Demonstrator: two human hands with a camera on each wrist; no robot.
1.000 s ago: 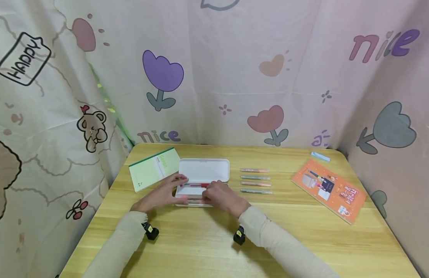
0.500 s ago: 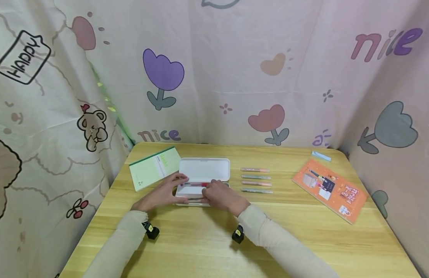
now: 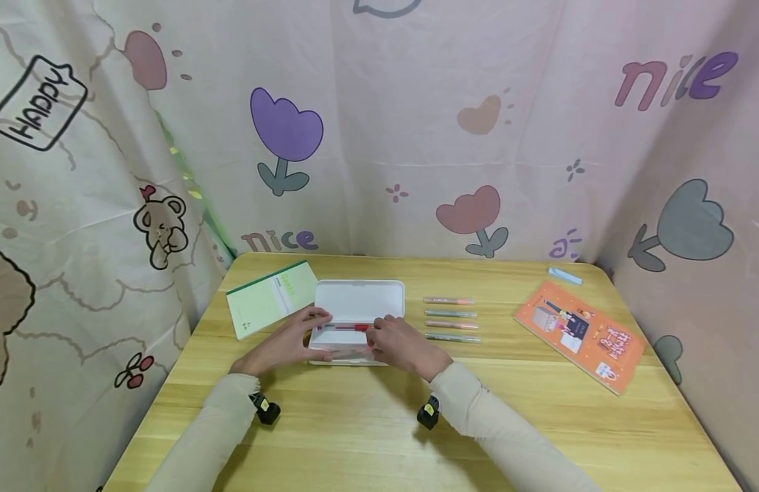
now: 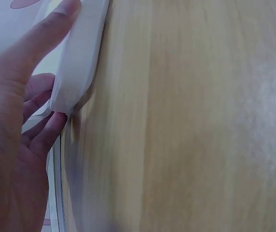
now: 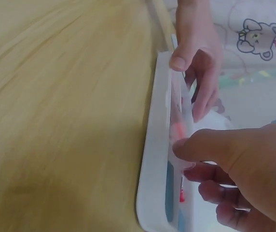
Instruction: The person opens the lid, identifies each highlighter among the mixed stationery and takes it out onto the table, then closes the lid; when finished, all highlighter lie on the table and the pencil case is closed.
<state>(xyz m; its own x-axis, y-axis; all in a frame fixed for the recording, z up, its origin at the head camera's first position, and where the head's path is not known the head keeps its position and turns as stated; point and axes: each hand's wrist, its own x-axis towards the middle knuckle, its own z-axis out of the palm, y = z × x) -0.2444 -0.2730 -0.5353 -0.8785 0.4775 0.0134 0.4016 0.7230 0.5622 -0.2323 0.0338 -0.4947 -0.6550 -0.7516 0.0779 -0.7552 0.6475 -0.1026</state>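
Observation:
An open white pencil case (image 3: pixel 359 298) lies on the wooden table, its lid folded back. At its left end, my left hand (image 3: pixel 287 339) grips the case, thumb on the near edge and fingers on the far side. Inside are a red-tipped pen (image 3: pixel 356 328) along the back and a pinkish clear-bodied marker (image 5: pixel 175 115) near the front wall. My right hand (image 3: pixel 402 345) is over the right half of the case, thumb and index finger pinching the marker's end. The marker looks blurred in the right wrist view, and the fingers partly hide it.
Several slim markers (image 3: pixel 451 324) lie in a row right of the case. A green notebook (image 3: pixel 273 301) sits behind my left hand. Farther right are an orange booklet (image 3: pixel 578 336) and a small light-blue item (image 3: pixel 565 276). Printed curtains (image 3: pixel 379 137) surround the table.
My right hand has shifted slightly right along the case, showing more of the red pen and the marker. My left hand keeps its hold on the case's left end.

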